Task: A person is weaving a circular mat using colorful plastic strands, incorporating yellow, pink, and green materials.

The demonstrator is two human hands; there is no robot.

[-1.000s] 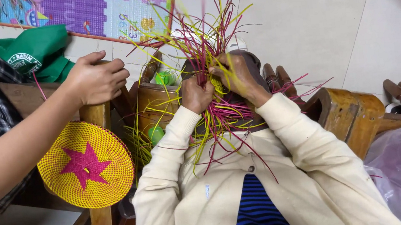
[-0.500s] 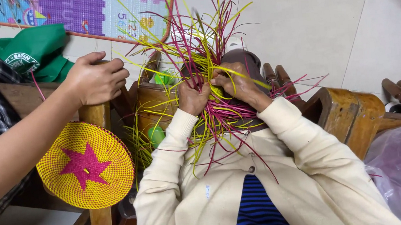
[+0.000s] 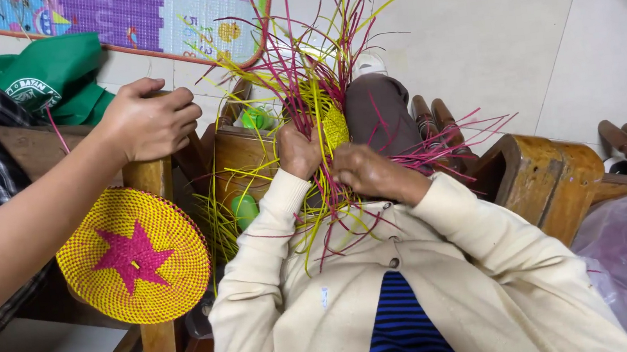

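Both hands on a half-woven piece of stiff yellow and magenta strips, held over the lap.
Left hand (image 3: 299, 150) and right hand (image 3: 364, 172) have fingers pinching the woven piece (image 3: 333, 123); loose strips fan upward. A co-worker's hand (image 3: 150, 124) grips a wooden post, above a flat round woven disc (image 3: 134, 255) with a pink star.

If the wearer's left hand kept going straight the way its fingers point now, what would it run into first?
The left hand points up and away from the body, into the small yellow woven piece and its loose pink and yellow straw strands. It already touches them, so they come first; depth beyond them is unclear.
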